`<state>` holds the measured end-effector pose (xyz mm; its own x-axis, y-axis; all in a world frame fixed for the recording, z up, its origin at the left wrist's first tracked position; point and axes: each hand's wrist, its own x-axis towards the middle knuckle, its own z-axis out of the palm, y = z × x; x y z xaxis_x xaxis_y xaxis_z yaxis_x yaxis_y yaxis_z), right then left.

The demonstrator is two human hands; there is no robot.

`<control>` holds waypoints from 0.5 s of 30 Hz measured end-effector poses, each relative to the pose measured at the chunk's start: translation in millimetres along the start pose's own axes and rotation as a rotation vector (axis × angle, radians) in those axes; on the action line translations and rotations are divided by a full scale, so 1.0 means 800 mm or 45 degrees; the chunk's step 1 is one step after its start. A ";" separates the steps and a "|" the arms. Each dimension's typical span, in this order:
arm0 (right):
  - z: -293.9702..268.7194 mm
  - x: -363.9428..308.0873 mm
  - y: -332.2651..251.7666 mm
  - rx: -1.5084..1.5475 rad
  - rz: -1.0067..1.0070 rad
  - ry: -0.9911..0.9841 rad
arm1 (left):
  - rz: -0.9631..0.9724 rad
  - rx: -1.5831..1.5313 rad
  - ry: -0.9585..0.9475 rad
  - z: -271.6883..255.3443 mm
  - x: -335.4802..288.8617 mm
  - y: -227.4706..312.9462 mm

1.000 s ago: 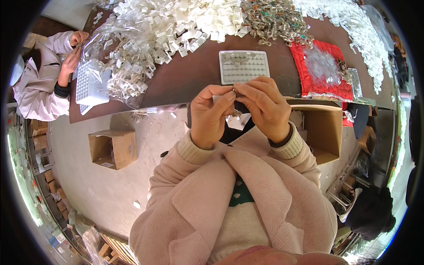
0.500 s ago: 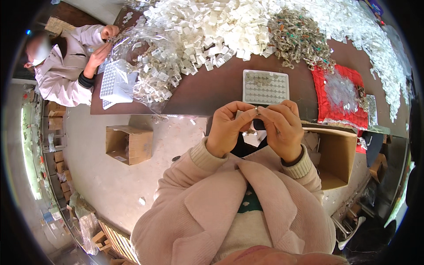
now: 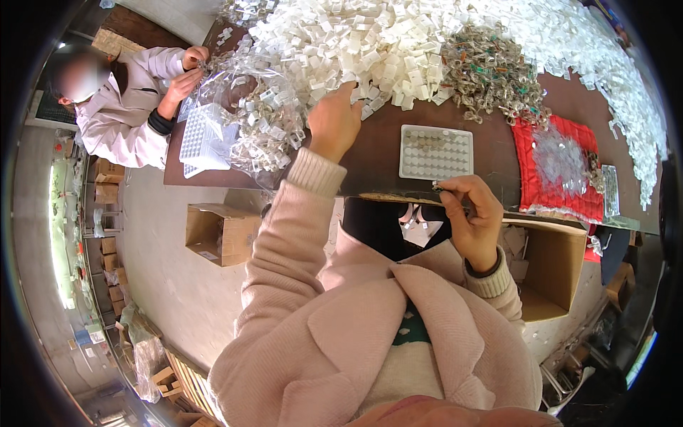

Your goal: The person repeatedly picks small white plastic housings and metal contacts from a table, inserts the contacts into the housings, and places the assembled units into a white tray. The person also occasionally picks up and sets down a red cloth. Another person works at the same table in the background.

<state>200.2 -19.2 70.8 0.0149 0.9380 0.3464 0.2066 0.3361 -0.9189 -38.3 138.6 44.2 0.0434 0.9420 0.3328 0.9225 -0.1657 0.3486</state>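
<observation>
Filling the upper part of the frame, a dark brown table [image 3: 370, 158] carries a broad heap of white pieces [image 3: 377, 50], top centre. Co-worker [image 3: 121, 107] sits upper left, hands raised. Cardboard box [image 3: 238, 238] at left of centre, below the table edge. Heap of small metal parts [image 3: 491, 71] right of top centre; red cloth [image 3: 530, 174] below it, toward the right.

Pale tray [image 3: 420, 176] lies right of centre, its upper rows apparently filled, lower rows showing bare cells.

Left hand [image 3: 336, 121], upper centre: stretched to the near edge of the white heap, fingers bent. I can't tell how far they part or whether they have anything. Right hand [image 3: 475, 210], right of centre: thumb and forefinger pinched together on a small dark, shiny piece [image 3: 436, 186], just below the tray in the frame.

My reading: fetching a white piece while the right holds its part. That calls for a fine left-hand pinch on one piece among overlapping neighbours.

Writing: pale label [image 3: 208, 255] on the left box, too small to read from here. No brand I can make out.
</observation>
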 end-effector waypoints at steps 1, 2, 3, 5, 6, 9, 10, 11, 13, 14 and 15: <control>0.000 0.000 -0.001 -0.016 -0.002 -0.008 | -0.003 0.008 -0.030 0.004 0.006 -0.002; -0.001 0.000 -0.001 -0.040 0.017 -0.013 | -0.033 -0.077 -0.060 0.007 0.010 -0.003; -0.001 -0.001 -0.002 -0.031 0.009 -0.024 | -0.050 -0.163 -0.074 0.010 0.013 -0.004; -0.003 0.000 -0.002 -0.019 0.000 -0.040 | -0.069 -0.337 -0.071 0.012 0.013 -0.008; -0.003 0.001 -0.003 -0.058 -0.003 -0.021 | -0.074 -0.423 -0.054 0.012 0.011 -0.011; -0.001 0.003 -0.003 -0.088 -0.039 -0.009 | -0.153 -0.527 -0.001 0.012 0.006 -0.014; 0.000 0.004 -0.004 -0.059 -0.013 -0.022 | -0.207 -0.520 0.014 0.012 0.005 -0.014; 0.002 0.003 -0.006 -0.027 0.006 -0.036 | -0.206 -0.489 0.015 0.012 0.006 -0.012; 0.005 0.003 -0.008 -0.022 -0.004 -0.058 | -0.129 -0.251 -0.050 0.013 0.007 -0.010; 0.007 0.003 -0.010 -0.018 -0.013 -0.069 | -0.095 -0.129 -0.081 0.014 0.008 -0.009; 0.006 0.003 -0.011 -0.019 -0.013 -0.066 | -0.111 -0.152 -0.111 0.014 0.008 -0.009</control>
<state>193.5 -19.6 78.4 -0.0383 0.9378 0.3450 0.2208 0.3446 -0.9124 -40.6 148.9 33.9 0.0029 0.9752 0.2213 0.8724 -0.1106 0.4762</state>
